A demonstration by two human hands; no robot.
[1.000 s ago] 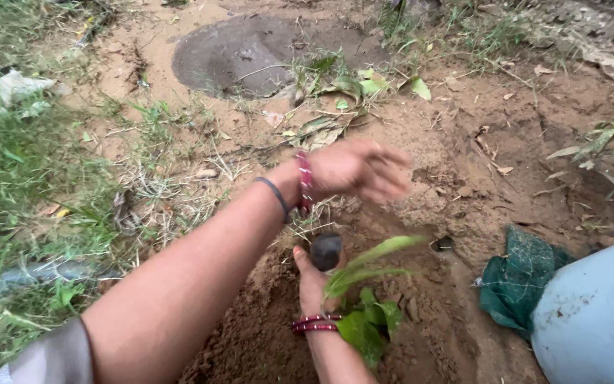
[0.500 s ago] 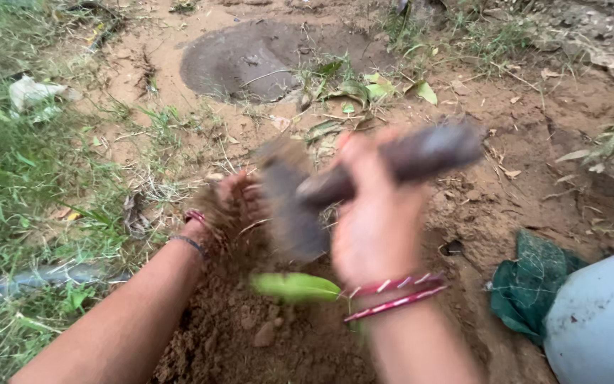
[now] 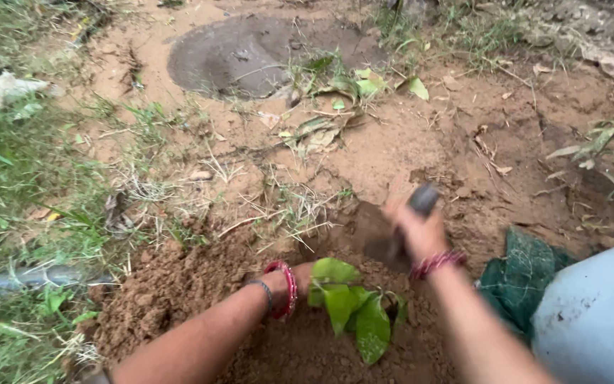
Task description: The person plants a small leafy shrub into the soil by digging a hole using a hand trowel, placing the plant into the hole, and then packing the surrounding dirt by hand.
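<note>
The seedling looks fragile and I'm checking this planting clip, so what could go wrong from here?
The trowel in the right hand works the soil right beside the seedling, so its blade might nick a leaf or the stem. The left hand is partly hidden behind the leaves, close to the digging, and could get struck. The loose soil mound beside the hole may slump back in.

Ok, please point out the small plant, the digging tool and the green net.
small plant [image 3: 353,309], head view, on a middle leaf.
digging tool [image 3: 424,199], head view, on its handle end.
green net [image 3: 524,274], head view, on its mesh.
</note>
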